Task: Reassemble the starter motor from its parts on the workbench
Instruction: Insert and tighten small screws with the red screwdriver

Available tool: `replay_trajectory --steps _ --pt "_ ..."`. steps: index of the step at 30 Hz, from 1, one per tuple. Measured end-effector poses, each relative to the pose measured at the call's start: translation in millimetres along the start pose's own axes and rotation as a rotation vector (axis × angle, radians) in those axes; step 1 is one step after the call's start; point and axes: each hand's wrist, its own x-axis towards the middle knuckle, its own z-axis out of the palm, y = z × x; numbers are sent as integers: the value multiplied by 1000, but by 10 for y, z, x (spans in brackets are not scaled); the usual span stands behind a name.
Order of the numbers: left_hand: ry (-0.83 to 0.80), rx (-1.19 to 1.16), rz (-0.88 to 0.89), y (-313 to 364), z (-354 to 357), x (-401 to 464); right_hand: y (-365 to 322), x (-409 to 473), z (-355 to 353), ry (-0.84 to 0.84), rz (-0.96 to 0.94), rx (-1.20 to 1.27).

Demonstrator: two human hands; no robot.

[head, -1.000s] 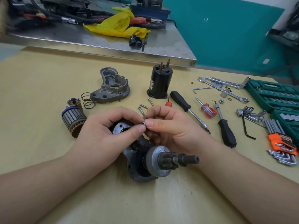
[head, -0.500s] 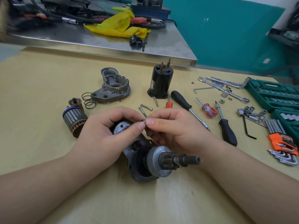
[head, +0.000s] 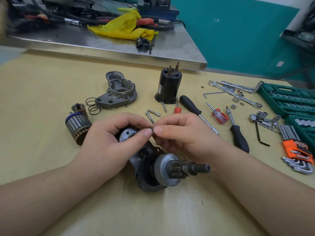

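Nothing moved: both hands [head: 150, 133] still pinch a tiny part [head: 152, 128].

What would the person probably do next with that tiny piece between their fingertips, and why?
Probably lower the small metal part onto the gear housing just beneath. Both the left hand and right hand pinch it directly above the housing's round opening, though where it seats is hidden.

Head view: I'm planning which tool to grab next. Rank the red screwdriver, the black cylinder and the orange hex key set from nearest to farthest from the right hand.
1. Red screwdriver, just right of the right hand.
2. Black cylinder, behind it.
3. Orange hex key set, far right.
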Motion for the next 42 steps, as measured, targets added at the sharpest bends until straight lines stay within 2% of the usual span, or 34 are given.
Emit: replay_trajectory --steps 8,12,16,20,26,32,42 --pt "-26 21 5 -8 1 9 -39 -7 11 -77 101 123" --pt "-40 14 -34 -3 -14 5 -75 -16 14 -55 119 162" --pt "-26 -8 -91 -14 -37 44 -121 -48 23 34 27 -42" --pt "6 102 -114 -38 -8 97 -210 -80 -5 45 -60 -195" --pt "-65 85 -119 -66 60 136 -225 -154 110 -74 -146 -480" --pt "-83 69 -130 -85 26 133 -220 -177 135 -46 -181 -546" --pt "-97 30 -140 -44 41 138 -270 -176 132 -12 -122 -599"
